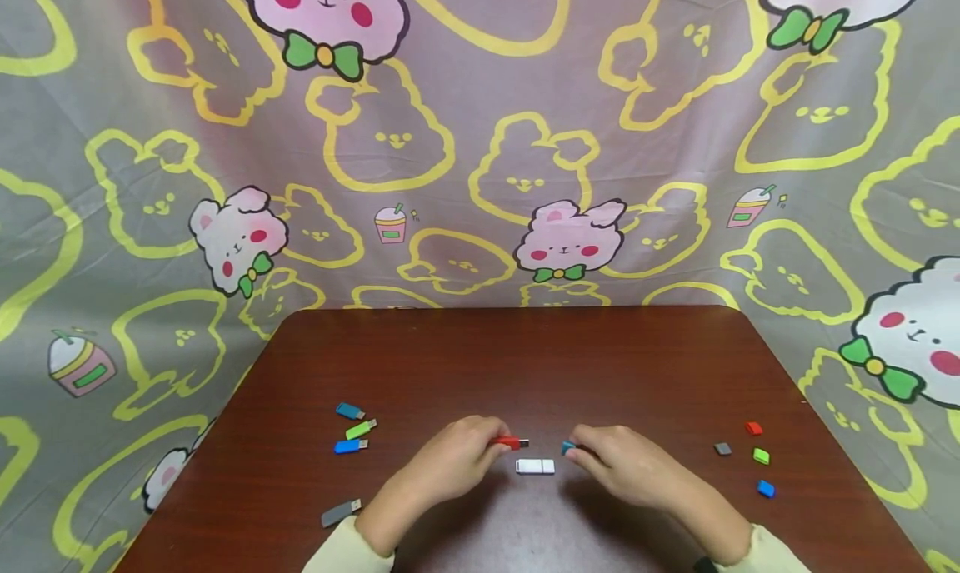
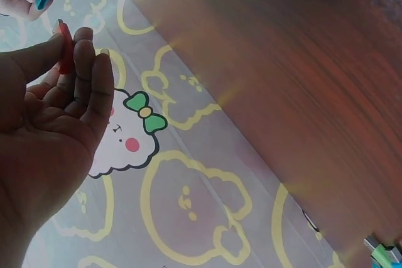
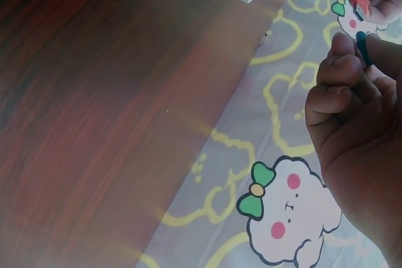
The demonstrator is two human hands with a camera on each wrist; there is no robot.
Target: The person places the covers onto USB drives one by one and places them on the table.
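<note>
My left hand point(image 1: 467, 450) pinches a red USB stick point(image 1: 512, 443) between thumb and fingers, its bare metal plug pointing right. Opposite it, my right hand point(image 1: 626, 460) pinches a small teal cap point(image 1: 567, 447). A short gap separates plug and cap. Just in front of both hands lies a white USB stick point(image 1: 535, 466) with its cap on. In the left wrist view the red stick point(image 2: 66, 48) sits between thumb and forefinger; the right wrist view shows the teal cap point(image 3: 363, 48) held at the fingertips.
At left on the brown table point(image 1: 480, 365) lie uncapped USB sticks: teal point(image 1: 349, 411), green point(image 1: 362, 429), blue point(image 1: 350, 446) and grey point(image 1: 341, 514). Loose caps lie at right: red point(image 1: 753, 428), grey point(image 1: 722, 449), green point(image 1: 761, 455) and blue point(image 1: 766, 489). A patterned cloth point(image 1: 480, 248) hangs behind.
</note>
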